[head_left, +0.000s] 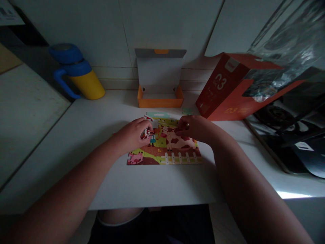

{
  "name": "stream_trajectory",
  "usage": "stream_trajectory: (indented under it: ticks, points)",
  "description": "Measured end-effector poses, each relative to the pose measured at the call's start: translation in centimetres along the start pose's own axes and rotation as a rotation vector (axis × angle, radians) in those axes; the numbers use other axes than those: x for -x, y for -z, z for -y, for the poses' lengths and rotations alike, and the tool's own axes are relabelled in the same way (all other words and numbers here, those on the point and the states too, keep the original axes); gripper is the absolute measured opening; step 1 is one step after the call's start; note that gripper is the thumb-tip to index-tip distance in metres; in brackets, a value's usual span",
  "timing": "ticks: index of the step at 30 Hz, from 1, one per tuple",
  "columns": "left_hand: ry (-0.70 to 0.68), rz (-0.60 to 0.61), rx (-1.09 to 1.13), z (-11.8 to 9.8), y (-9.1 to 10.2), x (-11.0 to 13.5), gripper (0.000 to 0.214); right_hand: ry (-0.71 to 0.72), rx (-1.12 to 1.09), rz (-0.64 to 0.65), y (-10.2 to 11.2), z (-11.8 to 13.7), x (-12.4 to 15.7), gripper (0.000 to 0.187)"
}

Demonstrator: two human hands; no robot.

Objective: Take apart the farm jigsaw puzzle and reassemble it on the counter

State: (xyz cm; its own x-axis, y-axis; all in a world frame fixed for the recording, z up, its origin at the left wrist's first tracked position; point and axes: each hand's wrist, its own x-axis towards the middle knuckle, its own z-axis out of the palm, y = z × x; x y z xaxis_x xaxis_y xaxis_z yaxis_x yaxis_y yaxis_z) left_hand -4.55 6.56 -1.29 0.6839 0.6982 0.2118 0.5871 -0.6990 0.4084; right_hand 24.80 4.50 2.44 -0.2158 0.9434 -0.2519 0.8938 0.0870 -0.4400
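A farm-scene jigsaw puzzle (148,149) with a spotted cow lies on the white table, its lower part joined and its upper left uneven. My left hand (134,134) is over the puzzle's left side, closed around a puzzle piece (146,133) with white and red on it. My right hand (196,127) rests at the upper right of the puzzle, above the cow. Its fingers are curled and the tips point down at the picture; whatever they may pinch is hidden. A pale green piece (187,110) lies just beyond it.
Behind the puzzle stands an open orange box (160,103) with its lid up. A tall red box (218,86) is at the right, near clear plastic wrap (286,44) and a dark appliance (286,142). To the left stands a blue and yellow flask (90,83).
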Motion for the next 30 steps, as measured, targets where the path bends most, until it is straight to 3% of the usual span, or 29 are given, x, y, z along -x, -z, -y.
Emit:
stream_trajectory:
  ticks: [7,11,14,18,22,25,30]
  points:
    - [0.001,0.003,-0.011,0.0,0.0,0.0,0.02,-0.012,-0.042,0.045,-0.3,0.0,-0.1,0.006]
    - [0.05,-0.028,0.011,-0.2,-0.1,0.2,0.039,0.019,-0.004,0.014,-0.5,0.0,-0.2,0.006]
    - [0.112,-0.045,0.043,-0.6,-0.2,0.3,0.062,0.104,0.041,-0.1,-1.1,0.8,-0.2,0.011]
    - [0.182,-0.044,0.05,-1.3,-0.4,0.3,0.098,0.307,-0.132,-0.177,-2.7,2.9,0.0,0.02]
    - [0.192,-0.037,0.066,-1.8,-0.6,0.3,0.118,0.528,-0.169,-0.218,-4.1,4.6,0.5,0.046]
    - [0.173,-0.034,0.078,-2.1,-0.7,0.4,0.125,0.556,-0.162,-0.234,-4.7,5.4,0.6,0.053]
    - [0.154,-0.035,0.057,-2.3,-0.9,0.5,0.129,0.53,-0.15,-0.251,-5.2,6.0,0.6,0.045]
